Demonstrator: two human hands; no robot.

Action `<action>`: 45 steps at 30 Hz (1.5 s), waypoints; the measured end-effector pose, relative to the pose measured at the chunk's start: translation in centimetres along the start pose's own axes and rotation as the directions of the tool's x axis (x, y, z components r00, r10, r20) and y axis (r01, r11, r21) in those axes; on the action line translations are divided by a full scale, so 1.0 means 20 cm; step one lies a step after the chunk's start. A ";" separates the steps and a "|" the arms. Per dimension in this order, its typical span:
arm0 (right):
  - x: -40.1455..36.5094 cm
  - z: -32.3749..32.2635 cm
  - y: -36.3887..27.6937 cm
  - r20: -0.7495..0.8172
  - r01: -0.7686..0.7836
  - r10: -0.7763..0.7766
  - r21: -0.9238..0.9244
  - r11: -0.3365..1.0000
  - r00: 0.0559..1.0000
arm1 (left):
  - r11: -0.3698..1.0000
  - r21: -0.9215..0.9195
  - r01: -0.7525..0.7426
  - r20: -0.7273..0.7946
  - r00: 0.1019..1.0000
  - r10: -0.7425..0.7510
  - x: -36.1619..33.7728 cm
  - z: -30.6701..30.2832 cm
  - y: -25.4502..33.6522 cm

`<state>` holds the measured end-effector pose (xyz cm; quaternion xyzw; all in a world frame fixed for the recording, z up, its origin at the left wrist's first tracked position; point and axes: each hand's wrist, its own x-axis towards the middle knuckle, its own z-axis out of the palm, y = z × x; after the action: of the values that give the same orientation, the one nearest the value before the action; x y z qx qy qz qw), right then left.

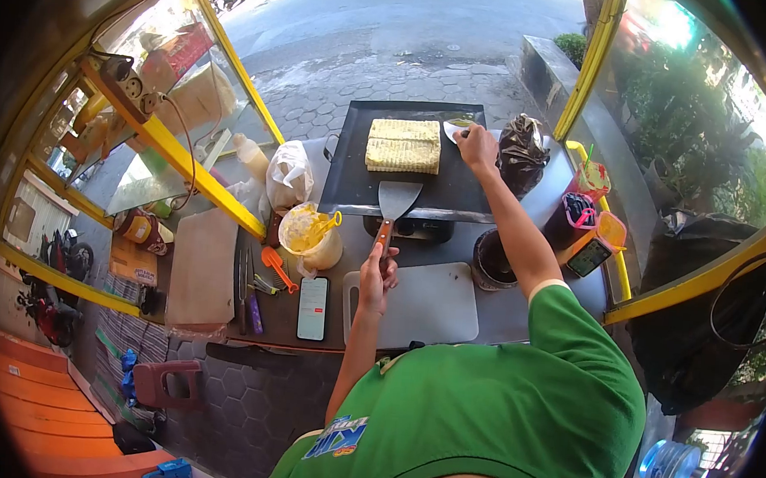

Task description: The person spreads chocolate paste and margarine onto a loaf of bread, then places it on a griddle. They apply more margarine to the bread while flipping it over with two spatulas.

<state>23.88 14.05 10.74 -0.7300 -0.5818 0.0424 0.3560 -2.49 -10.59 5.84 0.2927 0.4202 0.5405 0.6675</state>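
Note:
My left hand (pixel 377 279) is wrapped round the wooden handle of a wide metal spatula (pixel 398 201), whose blade lies at the front part of a black griddle (pixel 362 162). Just beyond the blade sits a block of pale yellow bread (pixel 404 145) with a ridged surface and a seam across it. My right hand (pixel 475 148) is closed on a small white scraper (pixel 453 130) at the griddle's back right, beside a greenish smear. Part of the scraper is hidden by the fingers.
Left of the griddle's front stand a tub of yellow spread (pixel 311 236) and a white plastic bag (pixel 290 176). Nearer are a phone (pixel 312 309), an orange tool (pixel 280 268) and a white board (pixel 432 305). A black bag (pixel 522 155) and a dark pot (pixel 494 260) stand right.

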 end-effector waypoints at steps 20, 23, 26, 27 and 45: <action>0.10 0.14 0.07 -0.109 0.055 -0.047 0.071 0.996 0.993 | 0.515 0.853 -0.086 -0.188 0.870 0.457 -0.33 -0.53 -0.43; 0.07 0.15 0.11 -0.144 0.133 -0.117 0.112 0.985 0.983 | 0.270 0.943 -0.193 -0.033 0.756 0.654 -0.33 -0.51 -0.47; 0.08 0.10 0.12 -0.106 0.179 -0.167 0.109 0.978 0.980 | 0.242 0.963 -0.119 -0.059 0.783 0.620 -0.32 -0.50 -0.47; 0.08 0.06 0.12 -0.068 0.192 -0.184 0.135 0.972 0.981 | 0.242 0.963 -0.123 -0.056 0.783 0.620 -0.32 -0.50 -0.47; -0.01 -0.10 -0.31 0.082 0.492 -0.505 0.138 0.860 0.859 | 0.301 0.945 -0.130 -0.087 0.784 0.614 -0.32 -0.54 -0.50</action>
<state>19.59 13.36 15.65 -0.5297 -0.7671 0.0236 0.3611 -7.60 -19.87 -6.13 0.5673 0.6967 0.4177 0.1351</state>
